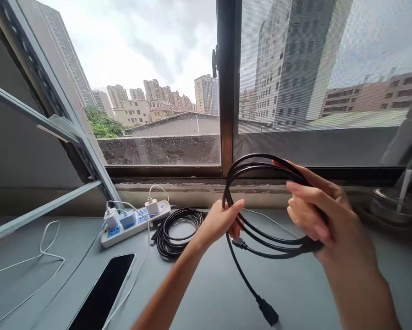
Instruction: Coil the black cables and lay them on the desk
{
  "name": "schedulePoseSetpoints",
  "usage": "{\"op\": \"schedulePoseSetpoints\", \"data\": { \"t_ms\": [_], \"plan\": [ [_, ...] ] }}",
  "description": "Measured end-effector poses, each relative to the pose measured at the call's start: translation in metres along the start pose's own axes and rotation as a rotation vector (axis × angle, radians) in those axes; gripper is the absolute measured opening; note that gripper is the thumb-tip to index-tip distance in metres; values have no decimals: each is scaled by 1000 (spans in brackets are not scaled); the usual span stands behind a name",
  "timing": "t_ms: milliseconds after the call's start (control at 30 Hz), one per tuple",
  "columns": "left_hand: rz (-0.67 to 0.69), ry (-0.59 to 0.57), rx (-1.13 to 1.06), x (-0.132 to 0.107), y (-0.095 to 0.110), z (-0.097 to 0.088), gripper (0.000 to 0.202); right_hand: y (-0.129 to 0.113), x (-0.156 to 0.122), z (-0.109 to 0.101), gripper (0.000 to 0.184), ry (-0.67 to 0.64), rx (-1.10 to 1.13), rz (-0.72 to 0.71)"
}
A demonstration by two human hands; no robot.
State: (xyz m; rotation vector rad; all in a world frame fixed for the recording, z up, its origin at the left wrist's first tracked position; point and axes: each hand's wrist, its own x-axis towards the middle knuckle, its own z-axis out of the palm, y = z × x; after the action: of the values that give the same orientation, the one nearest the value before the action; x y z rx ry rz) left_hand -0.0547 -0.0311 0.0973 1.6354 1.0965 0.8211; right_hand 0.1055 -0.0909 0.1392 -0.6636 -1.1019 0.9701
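**Above the tabletop (pixel 216 298), a looped black cable (pixel 307 245)**

The left hand (pixel 214 223) has its fingers clamped on the loops' left side; the right hand (pixel 339 222) curls its fingers round the right. Even turns and a soft grip should prevent kinks; mind the loose plug (pixel 268 312). Leftward lie another coil (pixel 162 240), a power strip (pixel 135 232), a phone (pixel 104 286).

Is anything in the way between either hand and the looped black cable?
Nothing visible: the left hand and right hand both hold the looped black cable directly. The other black coil lies apart on the tabletop.
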Motion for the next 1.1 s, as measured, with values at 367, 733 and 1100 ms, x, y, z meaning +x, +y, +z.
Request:
{"op": "schedulePoseSetpoints", "data": {
  "t_ms": [367, 733, 1100],
  "plan": [
    [-11, -277, 216, -11, 9, -13, 49, 17, -17, 25, 34, 137, -213, -444],
    [434, 219, 252, 1, 1, 0, 41, 14, -10, 17, 37, -121, -64, -419],
    [369, 273, 211, -7, 12, 1, 33, 13, 15, 3, 9, -34, 200, -85]
  ]
}}
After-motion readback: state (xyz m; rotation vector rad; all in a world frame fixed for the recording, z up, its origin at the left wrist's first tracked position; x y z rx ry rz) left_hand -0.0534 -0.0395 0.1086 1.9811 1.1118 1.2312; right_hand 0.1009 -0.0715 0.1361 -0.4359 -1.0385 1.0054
